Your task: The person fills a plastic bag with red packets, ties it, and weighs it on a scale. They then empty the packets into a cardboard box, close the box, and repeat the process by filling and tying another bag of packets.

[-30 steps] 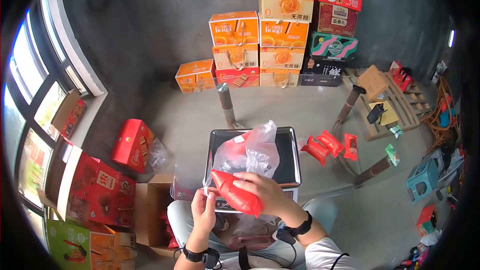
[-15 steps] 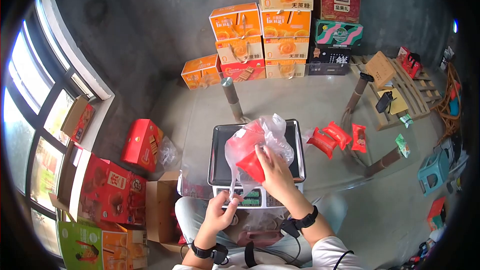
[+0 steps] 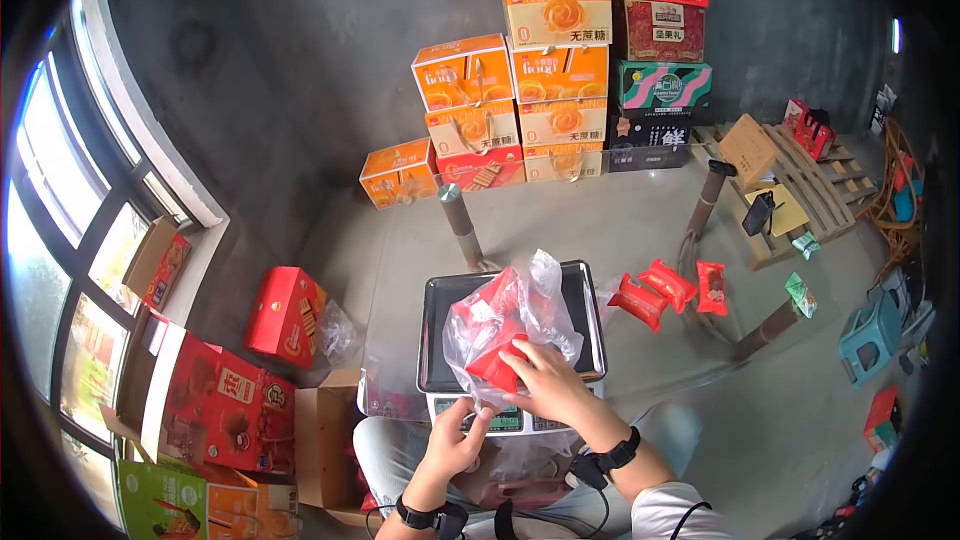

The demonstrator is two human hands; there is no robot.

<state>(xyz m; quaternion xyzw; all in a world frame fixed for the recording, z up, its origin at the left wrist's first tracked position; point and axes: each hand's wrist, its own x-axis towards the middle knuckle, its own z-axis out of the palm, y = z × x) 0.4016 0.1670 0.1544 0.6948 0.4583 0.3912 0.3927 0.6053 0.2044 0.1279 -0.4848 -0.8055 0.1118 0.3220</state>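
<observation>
A clear plastic bag with red packets inside lies over the black pan of a digital scale. My left hand is at the bag's near edge, thumb and finger pinched on the plastic. Just right of it, my right hand is closed around a red packet at the bag's mouth. Part of that packet is hidden by my fingers and the film. Several loose red packets lie on the glass table to the right of the scale.
The glass table stands on wooden-looking legs. Stacked gift boxes line the far wall. An open cardboard box and red cartons are at my left. A pallet and a blue stool are at the right.
My right hand has moved the red packet down toward me, nearer my left hand. The bag sits lower over the scale pan. The whole view has also tilted slightly upward.
</observation>
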